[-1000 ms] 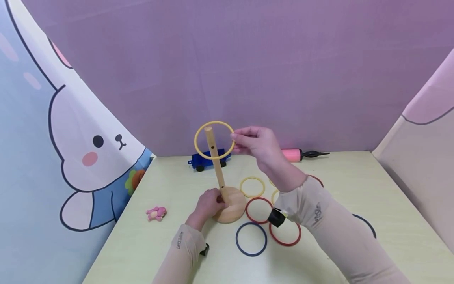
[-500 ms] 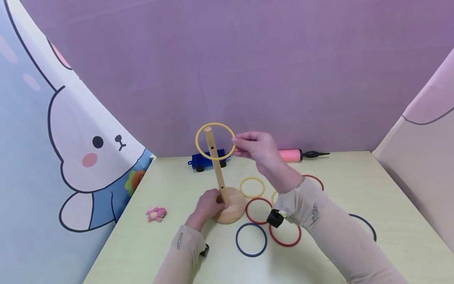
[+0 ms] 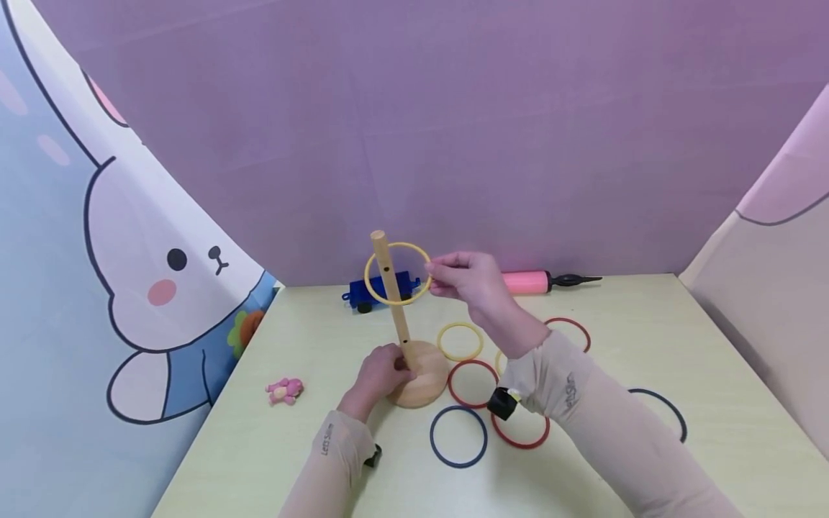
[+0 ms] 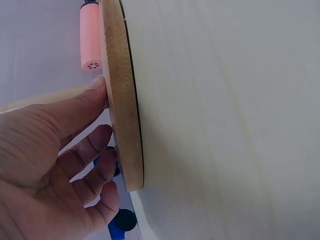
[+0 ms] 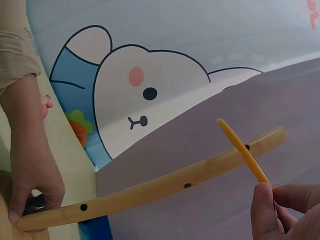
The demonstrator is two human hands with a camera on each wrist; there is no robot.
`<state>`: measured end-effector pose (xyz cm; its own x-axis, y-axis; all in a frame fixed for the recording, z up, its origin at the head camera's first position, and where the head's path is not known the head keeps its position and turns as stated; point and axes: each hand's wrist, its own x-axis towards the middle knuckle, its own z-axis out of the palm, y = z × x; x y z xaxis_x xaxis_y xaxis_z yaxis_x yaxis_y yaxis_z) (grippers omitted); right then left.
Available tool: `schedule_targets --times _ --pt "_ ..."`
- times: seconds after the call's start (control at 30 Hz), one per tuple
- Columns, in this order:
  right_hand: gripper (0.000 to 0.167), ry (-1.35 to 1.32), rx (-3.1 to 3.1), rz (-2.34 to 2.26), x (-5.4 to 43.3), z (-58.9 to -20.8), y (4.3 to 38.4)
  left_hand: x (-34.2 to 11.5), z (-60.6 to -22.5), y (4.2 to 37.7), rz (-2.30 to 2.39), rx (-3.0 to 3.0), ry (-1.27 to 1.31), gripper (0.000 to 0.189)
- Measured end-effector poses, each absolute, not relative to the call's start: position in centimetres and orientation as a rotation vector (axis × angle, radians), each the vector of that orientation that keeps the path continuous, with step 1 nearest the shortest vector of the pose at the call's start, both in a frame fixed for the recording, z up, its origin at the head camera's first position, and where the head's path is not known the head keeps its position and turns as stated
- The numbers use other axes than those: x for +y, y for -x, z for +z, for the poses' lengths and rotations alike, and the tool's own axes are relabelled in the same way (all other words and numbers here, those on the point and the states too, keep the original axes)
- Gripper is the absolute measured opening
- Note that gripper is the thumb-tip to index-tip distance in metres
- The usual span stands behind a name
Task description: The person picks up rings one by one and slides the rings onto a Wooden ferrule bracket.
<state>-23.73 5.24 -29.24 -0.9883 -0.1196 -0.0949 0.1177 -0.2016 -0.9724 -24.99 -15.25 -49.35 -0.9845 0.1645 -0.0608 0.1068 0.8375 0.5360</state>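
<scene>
Yellow ring (image 5: 244, 151) is pinched between the thumb and fingers of the right hand (image 3: 468, 279) and, as far as the overlap lets me judge, encircles the wooden post (image 3: 401, 321) near its top. At the post's foot, on the round base (image 3: 429, 381), the left hand (image 3: 379, 370) grips with curled fingers. Beside the base, a red ring (image 3: 473, 406) and a blue ring (image 3: 458, 466) lie on the tabletop (image 3: 239, 446).
</scene>
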Motion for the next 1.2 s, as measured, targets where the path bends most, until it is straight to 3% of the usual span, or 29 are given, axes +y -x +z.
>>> schedule_targets --times 0.37,0.73,1.2 --pt "0.023 -0.041 1.88 -2.274 5.2 -33.3 23.8 -15.4 -49.3 24.9 0.922 2.887 -0.207 0.027" --pt "0.022 -0.058 1.916 -2.234 5.3 -37.0 23.7 -15.9 -49.3 25.0 0.98 2.882 -0.356 0.021" --pt "0.017 -0.157 1.954 -2.145 5.8 -41.4 23.5 -15.9 -49.7 24.9 1.149 2.794 -0.216 0.033"
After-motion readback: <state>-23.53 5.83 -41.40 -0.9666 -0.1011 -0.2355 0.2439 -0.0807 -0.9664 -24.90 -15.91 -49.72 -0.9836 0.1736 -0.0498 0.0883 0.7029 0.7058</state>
